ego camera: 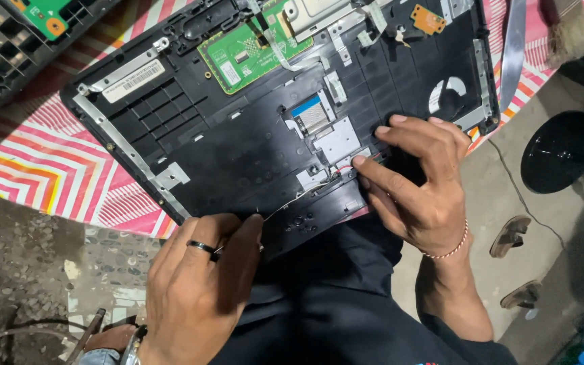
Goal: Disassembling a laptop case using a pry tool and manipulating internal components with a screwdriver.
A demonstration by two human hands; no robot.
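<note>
A black laptop chassis (238, 145) lies upside down on a striped cloth, its inner side up. A green circuit board (251, 54) sits near its far edge. My left hand (201, 290), with a dark ring, pinches a thin white wire (292, 201) at the chassis's near edge. The wire runs up to a small metal bracket (336, 142). My right hand (420, 182) presses on the chassis beside that bracket, thumb and fingertips spread on the plastic.
A pink, orange and white striped cloth (49, 162) covers the table. Another black part with a green board (42, 17) lies at the far left. A black round stand base (562, 152) and two sandals (512, 236) are on the floor at right.
</note>
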